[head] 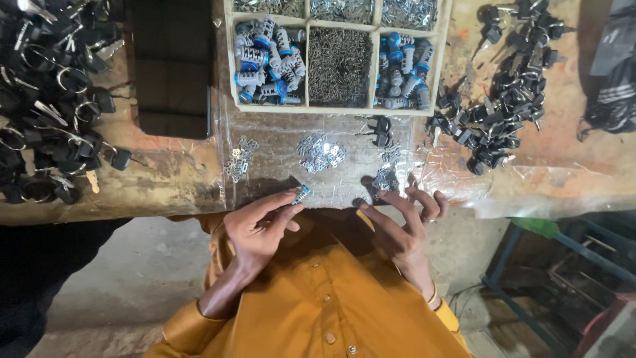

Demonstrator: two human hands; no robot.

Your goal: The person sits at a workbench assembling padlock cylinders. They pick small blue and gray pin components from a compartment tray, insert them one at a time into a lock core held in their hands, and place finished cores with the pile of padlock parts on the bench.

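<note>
Left hand (255, 229), lower centre of frame: fingertips pinch small lock cylinder (301, 193). Right hand (404, 225) half open, fingertips on metal wafer pile (385, 180). Advise: keep cylinder steady, pick one wafer only.

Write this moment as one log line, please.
left hand: holds lock cylinder | right hand: fingers on small metal pile | tray: cylinders, pins | keys: both sides
</note>
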